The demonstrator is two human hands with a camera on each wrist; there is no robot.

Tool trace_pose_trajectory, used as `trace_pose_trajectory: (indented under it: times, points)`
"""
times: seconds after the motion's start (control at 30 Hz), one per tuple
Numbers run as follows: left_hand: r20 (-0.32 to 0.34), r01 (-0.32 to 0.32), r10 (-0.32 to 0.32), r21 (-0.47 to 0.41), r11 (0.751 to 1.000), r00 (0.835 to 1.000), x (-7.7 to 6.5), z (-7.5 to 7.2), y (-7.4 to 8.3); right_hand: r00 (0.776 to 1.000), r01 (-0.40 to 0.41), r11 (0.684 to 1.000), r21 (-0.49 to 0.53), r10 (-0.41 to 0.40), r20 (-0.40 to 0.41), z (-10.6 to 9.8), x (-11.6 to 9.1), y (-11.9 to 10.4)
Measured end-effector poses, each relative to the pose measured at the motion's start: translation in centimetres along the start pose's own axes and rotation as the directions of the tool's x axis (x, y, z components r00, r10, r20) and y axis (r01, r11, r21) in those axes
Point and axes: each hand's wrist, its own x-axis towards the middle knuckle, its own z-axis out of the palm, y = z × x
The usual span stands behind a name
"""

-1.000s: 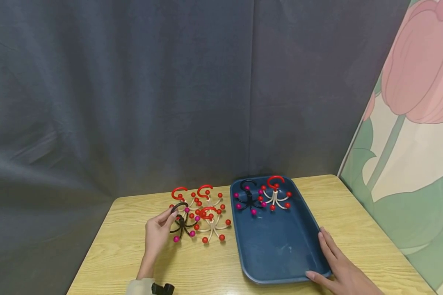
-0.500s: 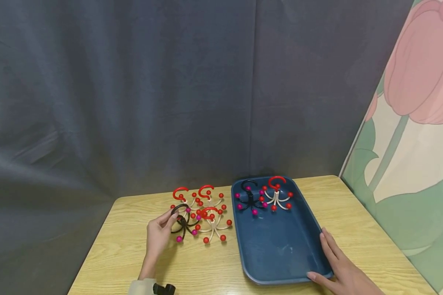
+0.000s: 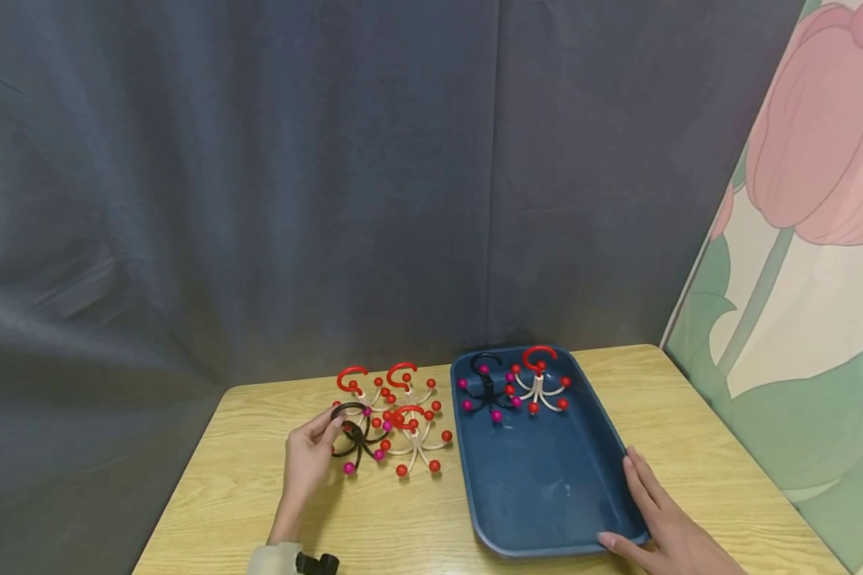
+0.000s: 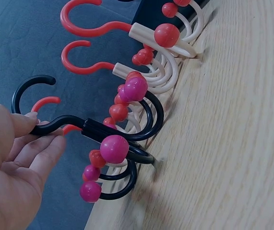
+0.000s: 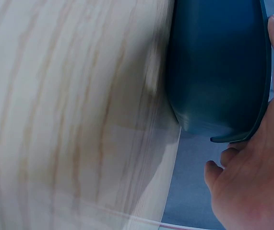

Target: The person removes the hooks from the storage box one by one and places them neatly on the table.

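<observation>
My left hand [image 3: 308,455] pinches the curved top of a black hook rack [image 4: 91,128] with pink ball tips between thumb and fingers. Its splayed arms are at or just above the tabletop; contact is unclear. Right beside it stand three cream hook racks with red hooks and red balls, one of them [image 3: 415,439] nearest the front. My right hand [image 3: 665,511] rests against the near right corner of a dark blue tray [image 3: 539,495], fingers extended along the side and thumb at the front rim. In the right wrist view, that hand [image 5: 252,177] touches the tray's rim.
At the tray's far end stand a black hook rack [image 3: 487,391] and a cream one [image 3: 539,389] with a red hook. Beneath everything is a light wooden table [image 3: 223,495]. A dark curtain [image 3: 331,200] hangs behind it, and a flower-patterned panel [image 3: 798,319] borders the right.
The black rack in my left hand has turned and shifted very slightly to the right. My right hand keeps its place at the tray's corner.
</observation>
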Motion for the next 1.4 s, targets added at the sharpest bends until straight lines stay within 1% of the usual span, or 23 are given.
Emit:
trace_pose_trajectory:
  times: [0.17, 0.23, 0.3, 0.37, 0.47, 0.53, 0.6, 0.7, 0.77, 0.83, 0.93, 1.03, 1.13, 1.23, 1.4]
  points:
    - [0.011, -0.008, 0.008, -0.01, 1.0, 1.0, 0.2, 0.0, -0.2, 1.0, -0.001, 1.0, -0.003, 0.001, -0.006, 0.0, 0.0, 0.0]
    - [0.026, -0.014, 0.014, -0.001, 1.0, 1.0, 0.2, -0.1, -0.1, 1.0, -0.009, 1.0, -0.007, 0.009, -0.001, 0.0, 0.0, -0.1]
    - [0.048, -0.015, 0.014, 0.019, 1.0, 0.999, 0.1, -0.3, 0.2, 1.0, -0.016, 1.0, -0.009, 0.017, 0.008, 0.0, 0.0, -0.1]
    - [0.081, -0.012, 0.008, 0.053, 0.999, 0.997, -0.1, -0.7, 1.0, 1.0, -0.021, 1.0, -0.008, 0.022, 0.018, 0.0, 0.0, -0.1]
    - [0.139, -0.007, -0.009, 0.119, 0.993, 0.99, -0.4, -1.6, 2.8, 1.0, -0.018, 1.0, -0.014, 0.019, 0.018, 0.0, -0.1, -0.2]
    - [0.166, -0.012, -0.016, 0.168, 0.986, 0.986, -0.6, -2.3, 4.6, 1.0, -0.016, 1.0, -0.015, 0.016, 0.016, 0.0, -0.1, -0.3]
    - [0.179, -0.03, -0.008, 0.21, 0.977, 0.984, -0.6, -2.9, 6.5, 1.0, -0.014, 1.0, -0.02, 0.014, 0.014, 0.0, -0.1, -0.3]
    - [0.174, -0.087, 0.043, 0.253, 0.964, 0.984, -0.9, -3.4, 9.3, 1.0, -0.018, 1.0, -0.009, 0.019, 0.024, -0.1, -0.1, -0.4]
    - [0.167, -0.14, 0.098, 0.26, 0.955, 0.981, -1.0, -3.4, 10.9, 0.999, -0.022, 1.0, 0.0, 0.022, 0.033, -0.2, -0.1, -0.5]
    - [0.165, -0.19, 0.152, 0.251, 0.949, 0.975, -1.1, -2.9, 12.3, 0.999, -0.027, 1.0, 0.009, 0.027, 0.04, -0.3, -0.2, -0.5]
    - [0.168, -0.246, 0.212, 0.216, 0.945, 0.963, -1.0, -1.8, 13.8, 0.999, -0.032, 0.999, 0.01, 0.031, 0.042, -0.5, -0.2, -0.6]
    - [0.182, -0.282, 0.251, 0.172, 0.944, 0.951, -0.7, -0.5, 15.0, 0.999, -0.032, 0.999, 0.007, 0.032, 0.038, -0.6, -0.2, -0.6]
    - [0.199, -0.316, 0.285, 0.148, 0.937, 0.938, -0.3, 1.1, 15.9, 0.999, -0.031, 0.999, 0.009, 0.031, 0.04, -0.5, -0.2, -0.6]
    - [0.227, -0.341, 0.307, 0.126, 0.932, 0.924, 0.4, 2.7, 16.4, 0.999, -0.031, 0.999, 0.007, 0.031, 0.037, -0.5, -0.2, -0.7]
    - [0.292, -0.34, 0.304, 0.081, 0.937, 0.907, 1.6, 5.4, 16.9, 1.0, -0.019, 0.999, -0.033, 0.019, 0.006, -0.5, -0.3, -0.8]
